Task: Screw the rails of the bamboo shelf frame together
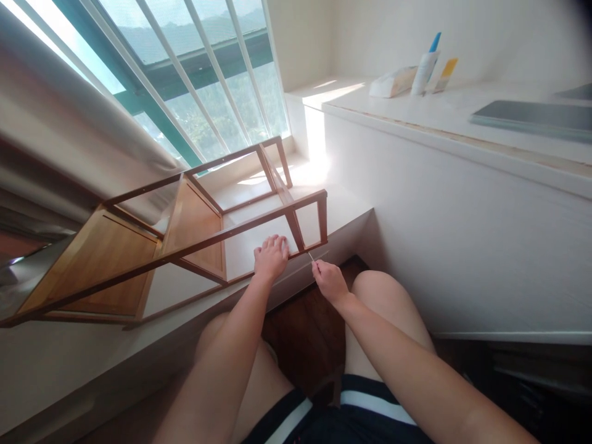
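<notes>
A brown wooden shelf rack (217,237) lies on its side on the white window ledge, its slim rails and panels facing me. My left hand (272,258) has its fingers curled over the near lower rail. Just right of it, my right hand (329,279) is closed around a thin metal tool that looks like a hex key (311,256). The tool's tip meets the lower rail close to the rack's right-hand end, by a cross bar. Most of the tool is hidden in my fingers.
A barred window (208,74) is behind the rack, with a curtain (69,135) at left. On the white counter (361,102) to the right stand a white bottle with a blue nozzle (424,71), a yellow-and-white tube (445,75), a soft white packet (393,82) and a dark flat laptop-like object (531,117).
</notes>
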`<state>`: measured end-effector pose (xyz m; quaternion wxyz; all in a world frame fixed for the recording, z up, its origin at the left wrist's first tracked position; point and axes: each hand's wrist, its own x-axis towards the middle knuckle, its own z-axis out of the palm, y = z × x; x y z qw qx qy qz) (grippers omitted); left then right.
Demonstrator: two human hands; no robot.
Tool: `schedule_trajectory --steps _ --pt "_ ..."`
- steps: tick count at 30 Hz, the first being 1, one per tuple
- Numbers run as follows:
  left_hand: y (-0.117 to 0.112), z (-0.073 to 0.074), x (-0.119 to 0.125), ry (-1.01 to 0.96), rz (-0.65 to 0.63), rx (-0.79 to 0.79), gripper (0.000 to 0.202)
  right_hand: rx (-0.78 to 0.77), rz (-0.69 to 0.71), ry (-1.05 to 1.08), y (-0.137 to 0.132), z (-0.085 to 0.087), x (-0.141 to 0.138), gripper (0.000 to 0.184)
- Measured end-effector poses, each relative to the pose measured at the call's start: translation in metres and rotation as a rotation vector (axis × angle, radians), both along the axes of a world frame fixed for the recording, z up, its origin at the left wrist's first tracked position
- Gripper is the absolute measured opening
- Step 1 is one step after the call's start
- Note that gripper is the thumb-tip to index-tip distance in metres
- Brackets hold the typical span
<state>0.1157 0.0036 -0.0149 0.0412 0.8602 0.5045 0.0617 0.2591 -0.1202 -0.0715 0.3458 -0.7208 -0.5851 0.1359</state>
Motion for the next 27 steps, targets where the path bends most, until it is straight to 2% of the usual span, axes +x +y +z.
schedule_trajectory --steps 9,27 --pt "-0.0012 0.0006 0.0024 0.049 0.035 -0.001 0.041 0.022 -0.042 -0.097 -0.0001 -0.0026 -0.0096 0.038" --pt "-0.0002 -0.0003 0.0006 0.03 0.033 -0.016 0.041 -0.002 -0.042 -0.196 -0.0015 0.0007 -0.0072 0.039"
